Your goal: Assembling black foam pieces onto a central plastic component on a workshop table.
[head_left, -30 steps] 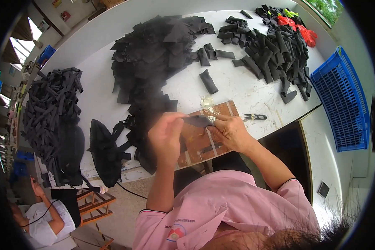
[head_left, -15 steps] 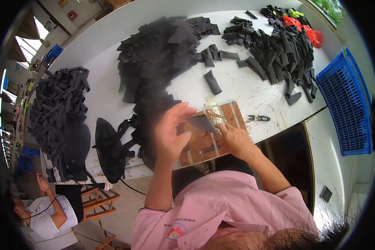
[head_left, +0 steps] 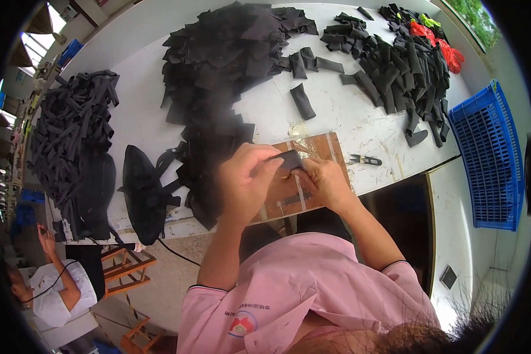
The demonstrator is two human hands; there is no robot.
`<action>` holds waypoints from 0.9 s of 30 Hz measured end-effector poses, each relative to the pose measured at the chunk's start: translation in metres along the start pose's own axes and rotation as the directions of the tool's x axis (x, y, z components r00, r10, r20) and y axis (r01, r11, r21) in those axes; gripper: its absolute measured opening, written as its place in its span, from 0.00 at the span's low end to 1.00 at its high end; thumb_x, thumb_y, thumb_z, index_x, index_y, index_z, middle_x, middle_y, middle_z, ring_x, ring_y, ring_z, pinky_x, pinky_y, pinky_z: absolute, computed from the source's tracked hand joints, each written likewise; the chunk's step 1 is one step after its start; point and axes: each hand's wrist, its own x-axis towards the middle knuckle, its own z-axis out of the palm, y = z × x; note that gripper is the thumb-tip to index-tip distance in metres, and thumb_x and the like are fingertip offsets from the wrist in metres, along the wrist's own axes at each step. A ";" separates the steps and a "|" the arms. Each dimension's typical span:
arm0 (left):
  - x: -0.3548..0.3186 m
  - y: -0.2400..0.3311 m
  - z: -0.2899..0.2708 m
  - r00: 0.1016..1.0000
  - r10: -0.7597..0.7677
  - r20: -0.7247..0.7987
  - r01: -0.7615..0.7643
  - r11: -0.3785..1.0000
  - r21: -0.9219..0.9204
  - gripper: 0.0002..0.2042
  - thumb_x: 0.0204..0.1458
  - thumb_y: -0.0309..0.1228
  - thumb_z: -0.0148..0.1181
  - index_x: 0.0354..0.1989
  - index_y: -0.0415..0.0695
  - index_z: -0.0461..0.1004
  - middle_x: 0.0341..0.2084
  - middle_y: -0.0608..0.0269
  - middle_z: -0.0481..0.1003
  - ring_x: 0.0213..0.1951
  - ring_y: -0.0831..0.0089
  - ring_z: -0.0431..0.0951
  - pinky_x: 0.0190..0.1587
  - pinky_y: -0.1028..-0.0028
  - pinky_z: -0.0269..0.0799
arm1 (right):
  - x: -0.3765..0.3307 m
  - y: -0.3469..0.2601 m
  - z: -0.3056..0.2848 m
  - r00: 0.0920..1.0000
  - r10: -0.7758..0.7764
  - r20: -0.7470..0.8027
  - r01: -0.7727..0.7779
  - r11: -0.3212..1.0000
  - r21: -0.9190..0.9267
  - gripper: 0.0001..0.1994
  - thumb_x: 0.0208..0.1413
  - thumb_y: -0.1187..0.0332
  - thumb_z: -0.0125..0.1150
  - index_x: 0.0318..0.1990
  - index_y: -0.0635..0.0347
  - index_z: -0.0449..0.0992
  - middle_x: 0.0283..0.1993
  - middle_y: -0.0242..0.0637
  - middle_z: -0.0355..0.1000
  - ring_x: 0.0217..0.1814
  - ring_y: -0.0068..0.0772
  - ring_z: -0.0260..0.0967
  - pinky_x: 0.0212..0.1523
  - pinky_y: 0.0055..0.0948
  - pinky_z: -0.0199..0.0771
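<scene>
A small black fabric piece [head_left: 291, 159] is held up between both hands, above a brown wooden board [head_left: 324, 146] at the table's front edge. My left hand [head_left: 248, 180] pinches its left end with thumb and fingers. At the other end, my right hand [head_left: 327, 182] grips the piece's right edge, fingers curled. The board has strips of tape across it and a shiny patch near its far edge. Just left of my left hand, black fabric pieces [head_left: 209, 147] trail down from a large heap [head_left: 224, 53].
Black strips [head_left: 71, 124] are piled at the left, near a dark pointed bundle [head_left: 143, 194]. Folded black pieces [head_left: 398, 71] and red plastic [head_left: 451, 58] lie far right. Thread snips [head_left: 366, 160] rest right of the board. A blue basket [head_left: 489, 159] stands right; a co-worker [head_left: 59, 289] sits left.
My left hand has moved in from open fingers to pinch the fabric piece's left end. The right hand keeps its hold. The whole view has shifted slightly.
</scene>
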 end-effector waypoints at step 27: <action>-0.137 -0.061 -0.086 0.763 -0.637 -0.105 0.643 0.734 0.217 0.06 0.45 0.28 0.52 0.28 0.38 0.71 0.23 0.52 0.72 0.28 0.60 0.74 0.31 0.68 0.67 | 0.083 0.045 -0.080 0.687 0.151 -0.711 -0.058 0.986 0.153 0.14 0.56 0.62 0.45 0.27 0.66 0.68 0.16 0.28 0.62 0.16 0.15 0.53 0.17 0.15 0.52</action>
